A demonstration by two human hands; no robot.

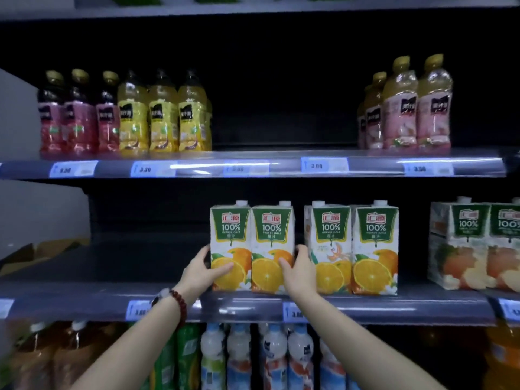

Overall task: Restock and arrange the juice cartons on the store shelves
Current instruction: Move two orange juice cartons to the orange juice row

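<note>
At the far left a cardboard box (42,253) lay on the middle shelf (112,294), well apart from the cartons. Your left hand (204,273), with a bead bracelet (180,304) on its wrist, grasped the left side of the first orange carton (230,237), thumb across its front. That carton stood upright at the shelf's front edge, touching a second orange carton (272,235) on its right. Your right hand (299,270) grasped the right side of that second carton, fingers curled round its edge and thumb on the front, so you held the pair between both hands. Just beside them, past a narrow gap, another pair of cartons (354,246) stood upright, side by side. Farther right, well apart, were two cartons (475,243) with a paler fruit picture. On the shelf above, red bottles (76,116) and yellow bottles (163,114) stood at the left, and pink bottles (408,108) at the right. Price tags (323,165) lined the shelf edges. Below, more bottles (253,358) showed between your forearms.
</note>
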